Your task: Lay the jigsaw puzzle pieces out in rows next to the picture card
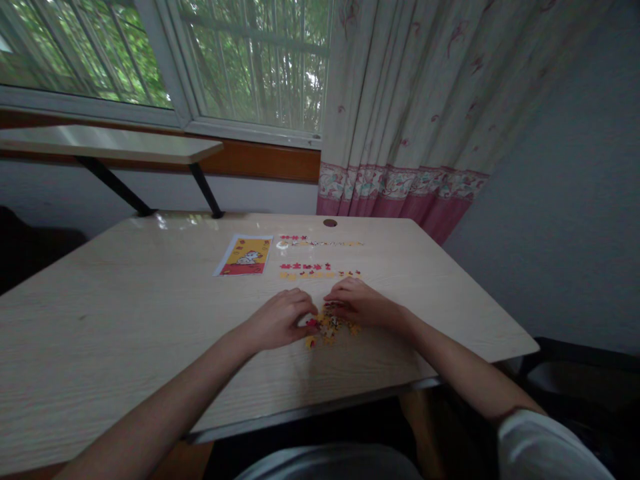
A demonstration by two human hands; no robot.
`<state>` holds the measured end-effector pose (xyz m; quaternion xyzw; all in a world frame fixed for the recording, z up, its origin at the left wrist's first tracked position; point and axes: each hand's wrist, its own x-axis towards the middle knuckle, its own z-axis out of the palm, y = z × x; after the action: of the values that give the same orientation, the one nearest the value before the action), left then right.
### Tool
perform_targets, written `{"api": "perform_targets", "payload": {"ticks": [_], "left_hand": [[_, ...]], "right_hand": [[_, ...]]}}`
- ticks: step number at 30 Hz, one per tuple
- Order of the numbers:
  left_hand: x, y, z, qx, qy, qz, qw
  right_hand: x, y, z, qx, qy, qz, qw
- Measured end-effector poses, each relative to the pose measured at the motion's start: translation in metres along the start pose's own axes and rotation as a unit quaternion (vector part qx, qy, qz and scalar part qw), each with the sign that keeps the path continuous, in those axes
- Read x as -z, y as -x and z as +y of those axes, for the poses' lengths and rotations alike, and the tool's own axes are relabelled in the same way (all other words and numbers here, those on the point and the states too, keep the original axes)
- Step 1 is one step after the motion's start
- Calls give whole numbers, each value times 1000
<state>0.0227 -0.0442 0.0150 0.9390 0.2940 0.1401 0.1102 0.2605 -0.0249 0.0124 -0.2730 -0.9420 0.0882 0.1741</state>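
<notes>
A small heap of loose jigsaw puzzle pieces (331, 325), mostly yellow with some red, white and black, lies on the table in front of me. My left hand (283, 320) is at the heap's left side, its thumb and fingers curved and apart beside a red puzzle piece (313, 323). From the right, my right hand (363, 303) reaches over the back of the heap with bent fingers spread. Its fingertips are partly hidden among the pieces. Beyond the hands, more pieces lie in rows: red ones (305, 267), yellow ones (320, 275) and a mixed far row (323, 244).
A picture card (245, 256) with a white cartoon animal on yellow and red lies left of the rows. The wooden table (150, 320) has a round cable hole (330, 223) near its back edge. A raised shelf (110, 143) stands at the back left, a curtain (395, 133) behind.
</notes>
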Motion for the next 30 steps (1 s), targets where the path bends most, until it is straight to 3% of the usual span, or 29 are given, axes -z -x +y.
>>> {"api": "perform_targets", "payload": {"ticks": [9, 13, 16, 20, 25, 30], "left_hand": [[-1, -2, -3, 2, 37, 13, 999], [-2, -6, 1, 49, 66, 62, 995], [-4, -10, 4, 104, 104, 91, 985], [-9, -14, 5, 166, 210, 102, 958], [-17, -16, 0, 216, 393, 100, 888], [-17, -16, -5, 235, 400, 142, 875]], "right_hand": [[-7, 0, 5, 0, -81, 36, 996], [-13, -2, 7, 8, -94, 54, 994], [-17, -4, 7, 11, -82, 111, 990], [-18, -8, 5, 51, -38, 187, 980], [-16, -10, 0, 107, 37, 217, 970], [-12, -8, -2, 86, 47, 236, 967]]}}
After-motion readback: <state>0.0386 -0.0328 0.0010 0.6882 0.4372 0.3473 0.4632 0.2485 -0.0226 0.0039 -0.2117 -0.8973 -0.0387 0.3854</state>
